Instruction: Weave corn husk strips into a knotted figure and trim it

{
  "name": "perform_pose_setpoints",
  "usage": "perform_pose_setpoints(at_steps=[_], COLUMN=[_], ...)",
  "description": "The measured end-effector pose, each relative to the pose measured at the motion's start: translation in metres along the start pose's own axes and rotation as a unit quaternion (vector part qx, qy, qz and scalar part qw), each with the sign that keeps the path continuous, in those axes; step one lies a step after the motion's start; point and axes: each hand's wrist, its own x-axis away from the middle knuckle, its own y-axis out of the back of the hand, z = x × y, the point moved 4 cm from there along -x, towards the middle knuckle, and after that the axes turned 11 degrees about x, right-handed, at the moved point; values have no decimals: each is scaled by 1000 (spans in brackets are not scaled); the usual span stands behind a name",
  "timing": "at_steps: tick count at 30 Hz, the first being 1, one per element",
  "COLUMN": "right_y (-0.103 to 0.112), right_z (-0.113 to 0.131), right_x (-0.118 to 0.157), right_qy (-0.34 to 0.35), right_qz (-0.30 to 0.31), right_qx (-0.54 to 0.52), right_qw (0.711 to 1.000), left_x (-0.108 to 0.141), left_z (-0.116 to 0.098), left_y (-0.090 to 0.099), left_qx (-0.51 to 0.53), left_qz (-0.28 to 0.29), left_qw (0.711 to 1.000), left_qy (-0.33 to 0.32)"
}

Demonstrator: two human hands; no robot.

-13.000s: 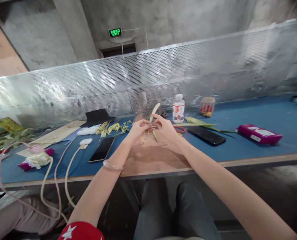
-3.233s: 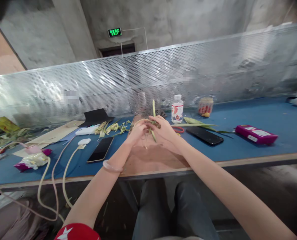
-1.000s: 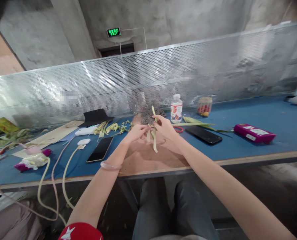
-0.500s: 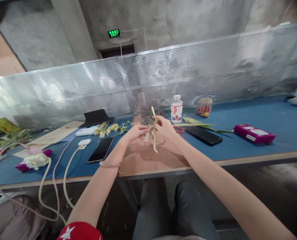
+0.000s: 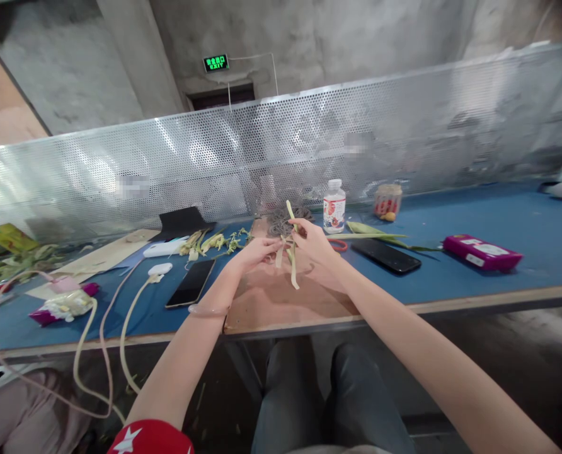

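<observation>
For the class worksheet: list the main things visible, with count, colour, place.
Plant strips: several, pale green, at the hands
Plant pieces: many, yellow-green, both sides
Board: one, brown, beneath hands
Coil: one, grey, beyond hands
Bottle: one, white and red, beyond right hand
Jar: one, clear and red, right of bottle
Phones: two, black, either side
Packet: one, purple, right
Cables: several, cream and pink, left
Table: one, blue, across
Panel: one, silver, behind table
Exit sign: one, green-lit, wall
Left hand: one, bare, at strips
Right hand: one, bare, holding strip
</observation>
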Motion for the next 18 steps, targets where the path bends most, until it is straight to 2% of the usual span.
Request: perform_pose_setpoints(at_steps=[8, 18], right_y=[0, 1], right_z=[1, 4], right_x=[0, 0], right_qy=[2, 13], right_qz=[3, 6], right_qx=[8, 21], right_qw=[1000, 1000], left_x=[1, 1], left_z=[0, -2], left_y=[-4, -6], left_qx=[0, -14], left_qz=[44, 24], left_qw=[999, 1000], left_qy=[-3, -2])
